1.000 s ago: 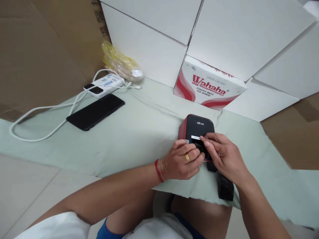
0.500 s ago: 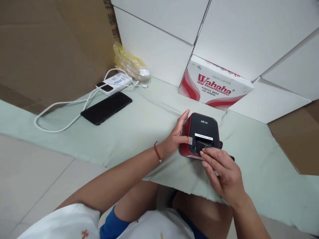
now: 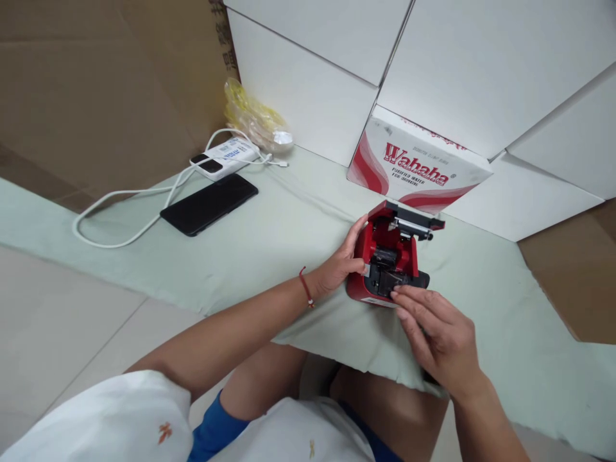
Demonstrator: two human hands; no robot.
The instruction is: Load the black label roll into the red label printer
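A small red and black label printer [image 3: 359,287] stands on the cloth-covered table, its lid [image 3: 412,221] tilted up and back. Inside the red cavity lies a dark roller-like part [image 3: 385,256]. My left hand [image 3: 344,260] grips the printer's left side, thumb on a grey tab [image 3: 367,270] near the front corner. At the front, the closed fingertips of my right hand [image 3: 436,327] are on a dark, shiny plastic piece [image 3: 387,283]. How firmly they hold it is hard to see.
A black phone [image 3: 209,204] lies to the left, by a white power bank [image 3: 228,157] with a looped white cable [image 3: 103,244]. Behind are a crumpled plastic bag [image 3: 257,119], a Wahaha carton [image 3: 418,163] and white panels [image 3: 308,77]. Brown cardboard [image 3: 106,96] stands at both sides.
The printer's lid has swung up and back, exposing the red inside. Both hands stay at about the same places on the printer. The view has shifted slightly.
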